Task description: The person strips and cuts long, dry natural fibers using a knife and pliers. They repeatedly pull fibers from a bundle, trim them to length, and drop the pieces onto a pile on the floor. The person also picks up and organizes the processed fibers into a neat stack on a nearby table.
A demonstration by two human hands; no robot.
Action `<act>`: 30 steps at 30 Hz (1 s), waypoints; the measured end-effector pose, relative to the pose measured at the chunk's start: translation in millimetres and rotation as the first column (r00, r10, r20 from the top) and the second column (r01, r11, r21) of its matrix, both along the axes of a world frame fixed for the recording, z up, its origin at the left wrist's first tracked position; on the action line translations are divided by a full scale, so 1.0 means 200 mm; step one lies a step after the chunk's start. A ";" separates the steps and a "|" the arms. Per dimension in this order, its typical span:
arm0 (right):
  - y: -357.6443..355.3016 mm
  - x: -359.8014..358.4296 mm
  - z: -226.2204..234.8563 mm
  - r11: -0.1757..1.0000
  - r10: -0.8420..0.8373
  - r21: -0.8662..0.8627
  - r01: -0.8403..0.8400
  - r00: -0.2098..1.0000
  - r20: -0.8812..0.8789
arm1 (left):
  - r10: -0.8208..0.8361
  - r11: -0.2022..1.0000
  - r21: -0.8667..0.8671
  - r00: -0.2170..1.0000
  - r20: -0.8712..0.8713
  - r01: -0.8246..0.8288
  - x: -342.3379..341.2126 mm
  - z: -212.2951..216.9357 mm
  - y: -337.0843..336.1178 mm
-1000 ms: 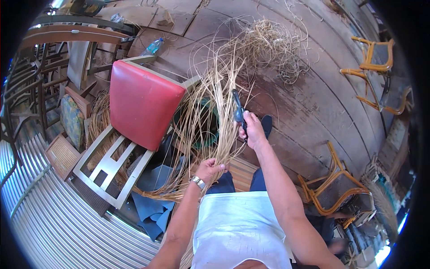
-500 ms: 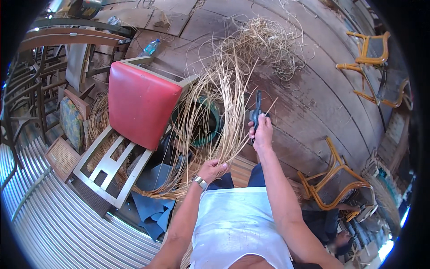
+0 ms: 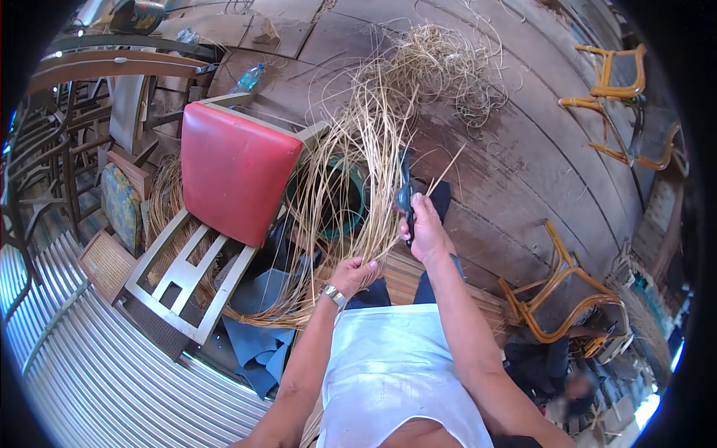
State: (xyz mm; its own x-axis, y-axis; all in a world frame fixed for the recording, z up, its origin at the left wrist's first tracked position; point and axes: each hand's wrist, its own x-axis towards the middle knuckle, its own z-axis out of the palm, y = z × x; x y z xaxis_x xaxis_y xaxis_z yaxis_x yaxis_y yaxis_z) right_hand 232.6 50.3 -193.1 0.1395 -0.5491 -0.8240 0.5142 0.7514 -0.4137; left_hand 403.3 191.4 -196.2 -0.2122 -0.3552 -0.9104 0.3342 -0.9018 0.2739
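My left hand (image 3: pixel 352 277), with a watch on its wrist, is closed on the lower part of a bundle of rattan strands (image 3: pixel 385 168). The long tan strands fan upward and away from it. In my right hand (image 3: pixel 427 228) is a pair of dark shears (image 3: pixel 405 190), fingers wrapped round the handles. The shears point away from me and lie against the right side of the bundle. Whether their blades are apart I cannot tell. One stiff strand sticks out to the right, beyond the shears. Loose strands partly cover a green tub (image 3: pixel 360 213).
Left of the bundle a red-seated chair (image 3: pixel 239 168) lies tipped over. A tangle of rattan scraps (image 3: pixel 455 71) covers the far floor, with a plastic bottle (image 3: pixel 250 77) nearby. Rattan chair frames (image 3: pixel 560 299) stand right. Corrugated sheeting (image 3: pixel 134 358) fills the lower left; another person (image 3: pixel 541 369) is lower right.
My right hand has moved left with the shears, bringing them from beside the strands up against the bundle. My left hand keeps its hold, almost in place.
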 end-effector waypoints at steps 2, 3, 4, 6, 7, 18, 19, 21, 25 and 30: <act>0.03 0.01 0.02 1.000 0.007 -0.014 -0.006 1.000 0.007 | -0.005 1.000 0.028 1.000 -0.009 0.005 0.02 -0.04 0.02; 0.04 0.01 0.03 1.000 0.011 -0.023 -0.011 1.000 -0.007 | -0.008 0.999 0.041 1.000 -0.014 0.008 0.02 -0.04 0.02; 0.05 0.02 0.04 0.999 0.016 -0.032 -0.016 1.000 -0.021 | -0.002 0.999 0.037 1.000 -0.016 0.003 0.02 -0.05 0.02; 0.05 0.02 0.06 0.998 0.052 -0.042 -0.052 0.999 0.001 | 0.006 1.000 0.027 1.000 -0.019 -0.006 0.02 -0.05 0.01; 0.05 0.01 0.07 0.997 0.069 -0.047 -0.068 0.998 0.012 | 0.006 1.000 0.020 1.000 -0.011 -0.005 0.02 -0.03 0.01; -0.17 0.06 0.06 0.971 0.136 -0.219 -0.097 0.976 0.172 | 0.000 0.999 -0.034 0.999 0.032 0.001 0.03 -0.04 0.05; -0.19 0.07 0.06 0.972 0.128 -0.220 -0.084 0.973 0.194 | -0.014 1.000 -0.027 0.999 0.034 0.015 0.03 -0.03 0.04; -0.23 0.08 0.05 0.965 0.132 -0.253 -0.073 0.965 0.225 | -0.040 0.999 -0.014 0.999 0.037 0.041 0.04 -0.01 0.02; -0.26 0.10 0.04 0.985 0.049 -0.171 -0.009 0.971 0.232 | 0.018 1.000 -0.015 1.000 0.007 -0.018 0.05 0.01 0.01; -0.25 0.06 0.01 0.987 0.072 -0.154 -0.045 0.982 0.174 | 0.045 0.999 0.001 0.999 0.011 -0.045 0.06 0.03 -0.03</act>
